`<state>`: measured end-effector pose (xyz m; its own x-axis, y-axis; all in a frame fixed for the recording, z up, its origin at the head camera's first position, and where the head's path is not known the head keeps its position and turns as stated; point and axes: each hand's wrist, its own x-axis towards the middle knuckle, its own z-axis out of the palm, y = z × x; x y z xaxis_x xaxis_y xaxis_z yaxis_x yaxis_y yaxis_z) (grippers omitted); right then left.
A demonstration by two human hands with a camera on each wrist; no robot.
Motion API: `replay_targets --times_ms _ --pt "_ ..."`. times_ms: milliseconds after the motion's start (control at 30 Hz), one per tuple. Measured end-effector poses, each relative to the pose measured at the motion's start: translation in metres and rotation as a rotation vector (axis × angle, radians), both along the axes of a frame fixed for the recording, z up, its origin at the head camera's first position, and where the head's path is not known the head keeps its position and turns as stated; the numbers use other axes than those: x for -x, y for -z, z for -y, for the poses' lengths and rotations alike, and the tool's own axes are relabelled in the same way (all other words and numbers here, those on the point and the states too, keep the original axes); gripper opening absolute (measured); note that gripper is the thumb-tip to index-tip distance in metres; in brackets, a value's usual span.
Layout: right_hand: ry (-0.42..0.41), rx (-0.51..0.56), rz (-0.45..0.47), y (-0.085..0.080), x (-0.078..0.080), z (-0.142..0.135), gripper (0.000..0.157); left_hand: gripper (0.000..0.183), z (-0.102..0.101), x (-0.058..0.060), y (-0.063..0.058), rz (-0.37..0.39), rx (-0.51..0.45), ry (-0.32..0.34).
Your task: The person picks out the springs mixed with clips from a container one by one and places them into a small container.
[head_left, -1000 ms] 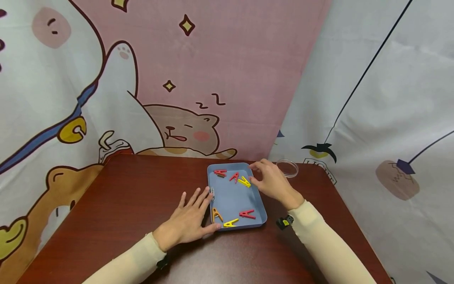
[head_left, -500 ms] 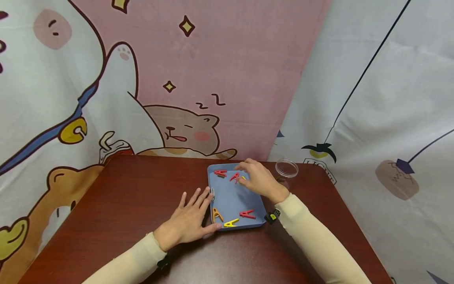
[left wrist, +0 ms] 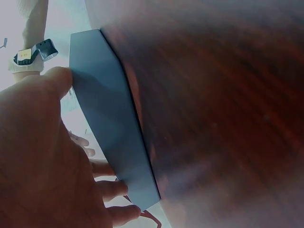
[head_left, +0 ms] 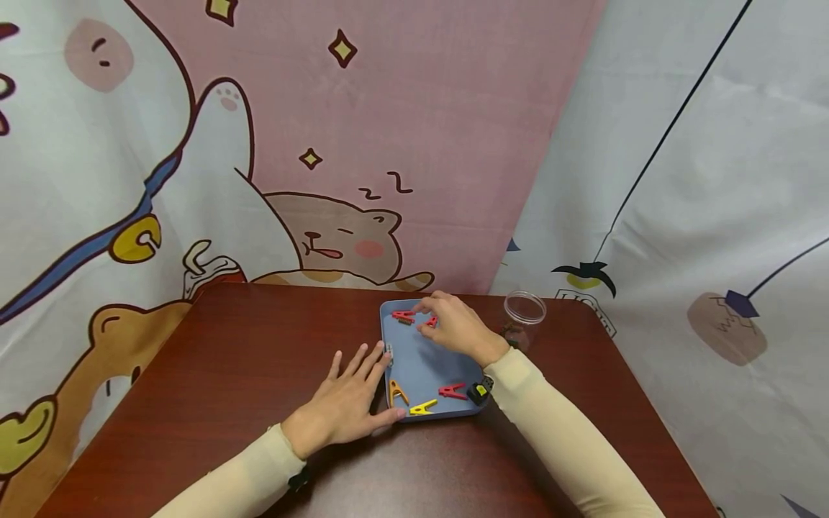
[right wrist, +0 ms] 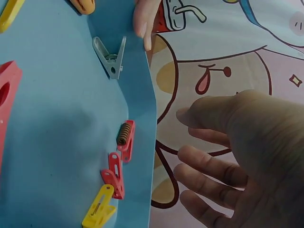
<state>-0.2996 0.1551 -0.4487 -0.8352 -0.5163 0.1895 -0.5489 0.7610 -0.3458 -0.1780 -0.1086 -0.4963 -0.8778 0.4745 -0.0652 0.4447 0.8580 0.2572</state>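
Note:
A shallow blue tray [head_left: 421,363] holds several clothespins. My left hand [head_left: 340,406] has its fingers spread, with fingertips and thumb at the tray's left and near edges. My right hand [head_left: 461,327] hovers over the tray's far part, fingers loosely bent and nothing between them. Near its fingertips lie a red clothespin [head_left: 403,315] with a brown coil spring and another red clothespin [right wrist: 114,175]. A yellow clothespin [right wrist: 99,209] beside them is hidden by the hand in the head view. A grey clothespin [right wrist: 110,58] leans at the left wall.
Toward the tray's near end lie an orange clothespin [head_left: 396,392], a yellow clothespin [head_left: 424,408] and a red clothespin [head_left: 452,391]. A clear open jar [head_left: 523,311] with dark bits inside stands right of the tray. Patterned cloth [head_left: 388,144] hangs behind the brown table [head_left: 259,360].
My right hand has moved left from the tray's right edge to over the far clothespins, covering the yellow one. More of the jar shows. My left hand has stayed put.

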Motion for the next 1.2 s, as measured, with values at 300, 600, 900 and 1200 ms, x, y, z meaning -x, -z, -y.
replay_targets --times_ms 300,600,900,1200 --pt "-0.019 -0.044 0.015 0.011 0.013 0.007 0.035 0.112 0.000 0.001 0.002 0.000 -0.003 0.000" --pt "-0.019 -0.093 0.048 0.018 0.020 0.012 0.034 0.112 0.001 0.001 0.003 0.007 -0.009 0.002" --pt "-0.067 -0.135 0.063 0.028 0.032 0.014 0.036 0.112 0.001 0.002 0.003 0.005 -0.007 -0.002" --pt "-0.107 -0.166 0.069 0.034 0.040 0.020 0.042 0.112 0.001 0.002 0.004 0.003 0.001 -0.005"
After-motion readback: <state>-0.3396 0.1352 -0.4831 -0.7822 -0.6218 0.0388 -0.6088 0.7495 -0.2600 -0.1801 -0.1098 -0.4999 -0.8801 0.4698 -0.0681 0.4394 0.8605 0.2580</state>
